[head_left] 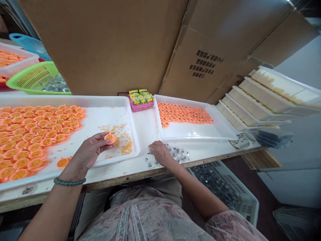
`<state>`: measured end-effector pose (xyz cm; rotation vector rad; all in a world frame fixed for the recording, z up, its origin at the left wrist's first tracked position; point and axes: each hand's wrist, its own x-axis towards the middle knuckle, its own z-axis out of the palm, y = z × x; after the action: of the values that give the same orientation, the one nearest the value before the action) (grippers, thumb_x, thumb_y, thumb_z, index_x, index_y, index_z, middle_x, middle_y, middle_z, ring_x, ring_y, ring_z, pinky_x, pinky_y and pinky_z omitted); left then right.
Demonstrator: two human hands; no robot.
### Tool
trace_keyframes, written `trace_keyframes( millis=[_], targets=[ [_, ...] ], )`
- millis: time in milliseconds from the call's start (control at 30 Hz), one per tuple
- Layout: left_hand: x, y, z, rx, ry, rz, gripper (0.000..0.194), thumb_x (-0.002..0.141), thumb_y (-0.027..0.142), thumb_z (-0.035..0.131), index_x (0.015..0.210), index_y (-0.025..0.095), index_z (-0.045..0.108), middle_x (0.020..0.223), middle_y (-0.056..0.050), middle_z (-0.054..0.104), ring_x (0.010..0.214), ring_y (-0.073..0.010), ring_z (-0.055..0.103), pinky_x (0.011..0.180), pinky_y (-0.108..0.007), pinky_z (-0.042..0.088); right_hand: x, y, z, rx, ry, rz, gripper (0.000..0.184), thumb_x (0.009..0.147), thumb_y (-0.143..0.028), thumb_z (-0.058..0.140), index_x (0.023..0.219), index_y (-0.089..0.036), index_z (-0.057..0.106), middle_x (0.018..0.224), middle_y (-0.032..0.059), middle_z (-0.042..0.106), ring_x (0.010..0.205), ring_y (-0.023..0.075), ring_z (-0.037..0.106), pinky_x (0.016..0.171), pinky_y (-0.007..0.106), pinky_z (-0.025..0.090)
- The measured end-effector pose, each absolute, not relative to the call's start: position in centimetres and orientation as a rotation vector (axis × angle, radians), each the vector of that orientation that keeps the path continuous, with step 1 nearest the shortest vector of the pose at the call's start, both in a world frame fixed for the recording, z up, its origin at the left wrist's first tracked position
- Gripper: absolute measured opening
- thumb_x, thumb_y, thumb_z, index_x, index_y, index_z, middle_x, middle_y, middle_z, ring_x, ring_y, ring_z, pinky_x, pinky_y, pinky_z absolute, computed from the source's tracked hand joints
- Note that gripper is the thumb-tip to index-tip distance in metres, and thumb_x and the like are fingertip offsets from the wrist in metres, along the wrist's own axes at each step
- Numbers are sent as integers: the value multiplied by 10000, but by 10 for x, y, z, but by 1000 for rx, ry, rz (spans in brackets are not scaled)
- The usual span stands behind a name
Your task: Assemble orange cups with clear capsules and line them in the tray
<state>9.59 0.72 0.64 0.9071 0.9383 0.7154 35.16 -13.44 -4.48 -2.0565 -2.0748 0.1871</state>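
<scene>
We wear a loose, dusty-pink patterned blouse (142, 219) with pale vertical trim (129, 222) down its front and short sleeves (232, 226), plus a dark green round-bead bracelet (69, 181) just behind our bare left hand (86, 154).

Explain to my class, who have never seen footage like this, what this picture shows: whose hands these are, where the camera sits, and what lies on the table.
There is no machine here. This single view comes from a camera worn on a person's head, looking down at their own bare hands. The left hand holds a small orange cup over a white plastic tray, which carries rows of orange cups and loose orange bits. The right hand rests on the table beside small clear pieces. Behind it, a second white tray holds more orange cups, and a pink basket sits between the trays.
</scene>
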Motion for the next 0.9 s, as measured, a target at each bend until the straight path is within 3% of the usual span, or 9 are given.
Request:
trace_keyframes(
  millis=[267, 433, 600, 767, 900],
  targets=[
    [96, 7, 7, 907, 932, 722, 308, 604, 194, 778, 885, 152, 660, 798, -18, 691, 701, -113, 644, 646, -172, 525, 347, -134, -40, -2097, -2000, 292, 224, 734, -294, 709, 880, -146, 627, 841, 75, 624, 818, 196, 550, 742, 302, 420],
    [96, 6, 8, 915, 936, 734, 323, 601, 188, 779, 895, 150, 649, 820, -20, 692, 712, -117, 645, 651, -182, 527, 346, -134, -38, -2034, -2037, 291, 202, 715, -231, 725, 836, -132, 596, 827, 73, 610, 816, 199, 527, 729, 297, 404],
    [95, 4, 8, 911, 918, 729, 339, 614, 199, 775, 915, 159, 622, 790, -16, 690, 686, -125, 650, 647, -201, 530, 344, -139, -22, -1914, -1728, 584, 168, 766, -116, 624, 924, -172, 627, 715, -3, 580, 673, 126, 517, 657, 244, 389],
    [94, 4, 6, 921, 869, 728, 355, 622, 245, 774, 913, 185, 580, 790, -16, 696, 713, -154, 664, 690, -257, 536, 332, -127, 5, -1516, -1198, 925, 142, 750, -244, 640, 881, -193, 650, 693, -17, 570, 663, 117, 534, 645, 246, 425],
    [94, 2, 8, 947, 830, 719, 346, 638, 257, 758, 920, 188, 569, 782, -20, 694, 728, -166, 666, 734, -290, 526, 313, -103, 19, -1225, -972, 1100, 297, 707, -268, 688, 993, -219, 623, 703, -31, 554, 630, 108, 550, 614, 249, 448]
  ],
)
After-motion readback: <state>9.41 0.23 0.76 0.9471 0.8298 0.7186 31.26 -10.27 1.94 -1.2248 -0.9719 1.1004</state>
